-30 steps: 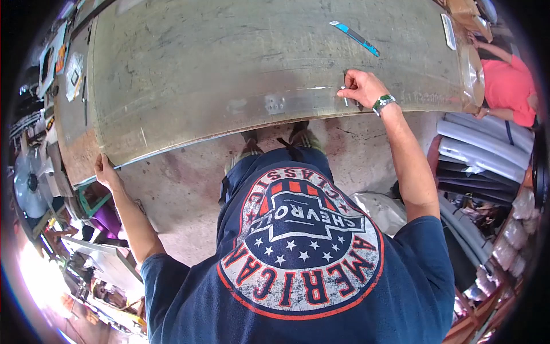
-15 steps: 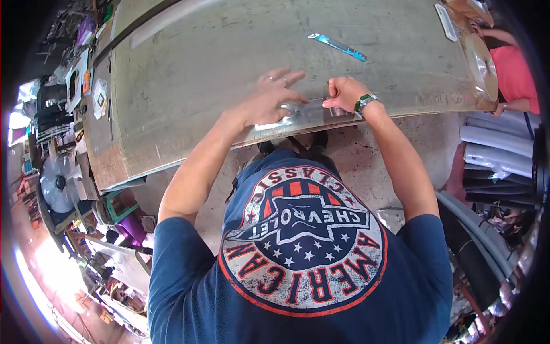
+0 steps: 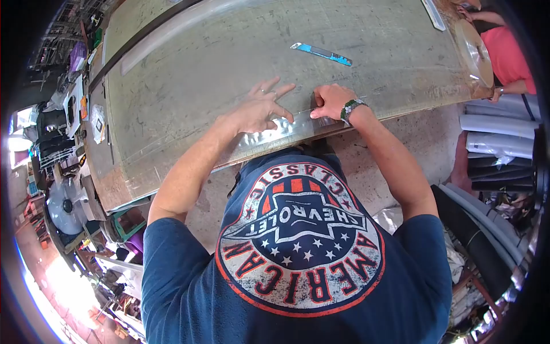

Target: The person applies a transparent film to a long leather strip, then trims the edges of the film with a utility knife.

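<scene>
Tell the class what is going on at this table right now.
A person in a blue printed shirt leans over a big work table. Their left hand lies flat, fingers spread, on a shiny strip along the table's near edge. The right hand, with a wristband, is curled at the strip's right end. A blue tool lies farther out, untouched. Another person in a pink shirt is at the far right corner.
</scene>
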A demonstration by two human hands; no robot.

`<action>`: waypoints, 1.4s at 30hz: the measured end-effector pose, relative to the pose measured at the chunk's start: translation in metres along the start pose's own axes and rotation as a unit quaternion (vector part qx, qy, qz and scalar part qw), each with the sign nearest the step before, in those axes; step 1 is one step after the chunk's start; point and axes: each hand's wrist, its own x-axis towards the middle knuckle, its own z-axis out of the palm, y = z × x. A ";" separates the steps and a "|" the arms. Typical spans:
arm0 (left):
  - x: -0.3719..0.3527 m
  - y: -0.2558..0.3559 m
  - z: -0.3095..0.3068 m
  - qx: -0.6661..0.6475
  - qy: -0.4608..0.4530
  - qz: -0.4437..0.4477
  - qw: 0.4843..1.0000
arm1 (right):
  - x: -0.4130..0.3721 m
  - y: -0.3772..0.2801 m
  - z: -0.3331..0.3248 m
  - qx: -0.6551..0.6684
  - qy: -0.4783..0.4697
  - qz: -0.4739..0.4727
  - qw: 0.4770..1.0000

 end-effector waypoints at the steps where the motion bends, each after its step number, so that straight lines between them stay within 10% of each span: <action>1: 0.000 0.000 0.000 -0.001 0.000 -0.002 1.000 | -0.001 -0.001 -0.002 0.001 -0.005 0.000 1.000; 6: 0.000 -0.001 0.000 -0.005 -0.018 -0.020 1.000 | 0.008 0.018 -0.011 0.022 0.042 -0.022 0.999; 9: 0.000 -0.004 0.004 -0.011 -0.013 -0.014 1.000 | 0.049 0.072 -0.009 0.046 0.396 -0.081 0.913; 12: 0.001 -0.002 0.001 -0.014 -0.020 -0.023 0.999 | 0.064 0.093 0.002 -0.059 0.475 -0.019 0.878; 20: 0.003 0.004 0.000 -0.030 -0.021 -0.047 0.998 | 0.039 0.128 -0.004 0.163 0.287 -0.052 0.943; 22: 0.004 0.006 0.000 -0.031 -0.023 -0.059 0.998 | 0.009 0.143 -0.011 0.425 0.156 -0.039 0.891; 27: 0.005 0.012 -0.002 -0.037 -0.024 -0.079 0.996 | -0.054 0.130 -0.051 0.586 0.089 -0.043 0.804; 30: 0.004 0.012 -0.002 -0.030 -0.024 -0.078 0.996 | -0.050 0.102 -0.057 0.583 0.136 -0.121 0.792; 36: 0.005 0.006 0.001 -0.023 -0.029 -0.077 0.996 | -0.009 0.078 -0.056 0.103 0.330 -0.168 0.923; 42: 0.002 0.007 0.000 -0.019 -0.036 -0.075 0.996 | 0.003 0.073 -0.027 0.198 0.270 0.009 0.942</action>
